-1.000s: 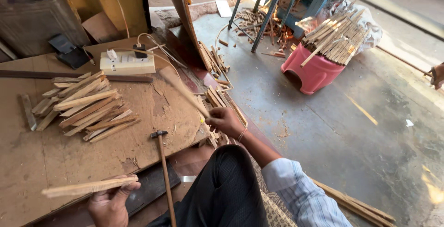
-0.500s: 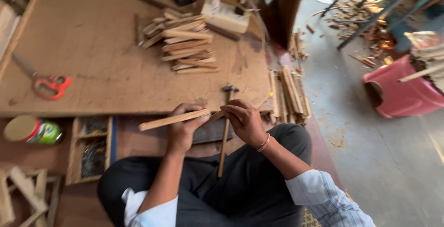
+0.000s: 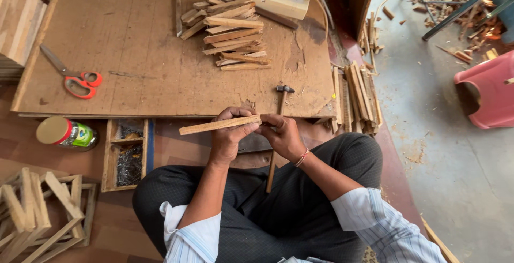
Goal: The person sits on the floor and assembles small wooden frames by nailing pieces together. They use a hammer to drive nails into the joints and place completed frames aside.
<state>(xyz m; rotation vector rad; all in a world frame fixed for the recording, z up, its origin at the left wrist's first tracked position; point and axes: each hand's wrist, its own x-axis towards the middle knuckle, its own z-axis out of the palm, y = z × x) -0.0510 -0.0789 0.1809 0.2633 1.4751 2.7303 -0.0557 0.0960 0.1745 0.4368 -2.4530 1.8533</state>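
L hand (image 3: 227,134) grips wood strip (image 3: 219,125) | R hand (image 3: 282,134) pinches its end, fingertips hidden | hammer (image 3: 277,126) handle partly covered

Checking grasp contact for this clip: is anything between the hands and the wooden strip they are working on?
Nothing visible. The left hand and right hand both grip the wooden strip directly; the hammer lies beneath them, not between.

I sat before a low, scarred plywood board (image 3: 134,54) resting on a reddish-brown floor (image 3: 32,150). To my right ran grey concrete (image 3: 460,188), dusty and daylit, where a red plastic stool (image 3: 490,94) lay tipped beside metal frame legs (image 3: 460,8).
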